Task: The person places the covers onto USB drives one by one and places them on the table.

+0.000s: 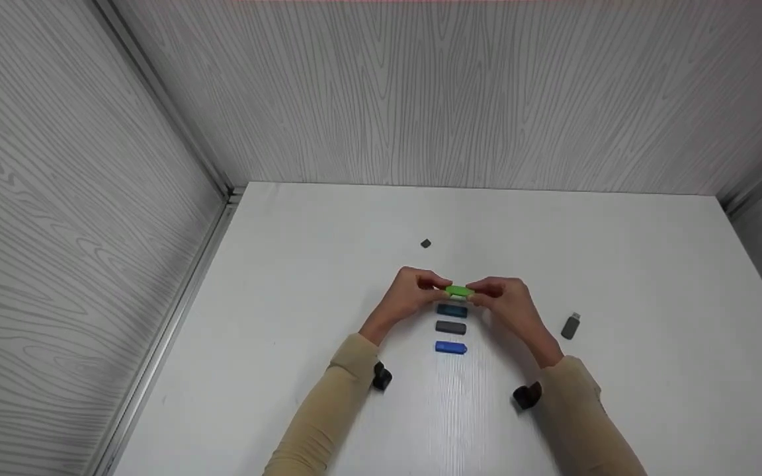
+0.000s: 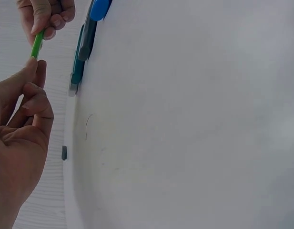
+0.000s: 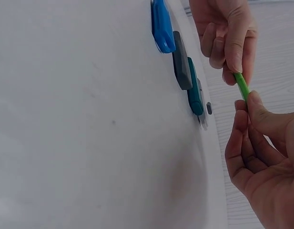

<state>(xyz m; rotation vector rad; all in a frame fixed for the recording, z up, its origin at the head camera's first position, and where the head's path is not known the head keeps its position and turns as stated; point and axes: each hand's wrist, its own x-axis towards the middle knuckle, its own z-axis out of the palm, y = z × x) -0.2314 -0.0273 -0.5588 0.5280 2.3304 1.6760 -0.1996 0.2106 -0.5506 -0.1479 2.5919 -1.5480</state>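
My left hand [image 1: 413,292] and right hand [image 1: 505,299] pinch opposite ends of a slim green USB stick [image 1: 460,290], each with thumb and fingertips. In both wrist views the green stick [image 3: 242,86] bridges the two hands above the table. Just below it, nearer me, a teal USB stick [image 1: 452,310], a grey one [image 1: 451,327] and a blue one [image 1: 451,348] lie crosswise in a column. A pale strip [image 1: 458,297] shows directly under the green stick; its kind is unclear. My fingers cover the green stick's ends.
To the right of my right hand lies a dark grey USB stick [image 1: 570,327] with its metal plug exposed. A small dark piece [image 1: 426,243] sits farther back on the white table [image 1: 315,251]. Grey wood-grain panels [image 1: 381,92] border the table's back and sides.
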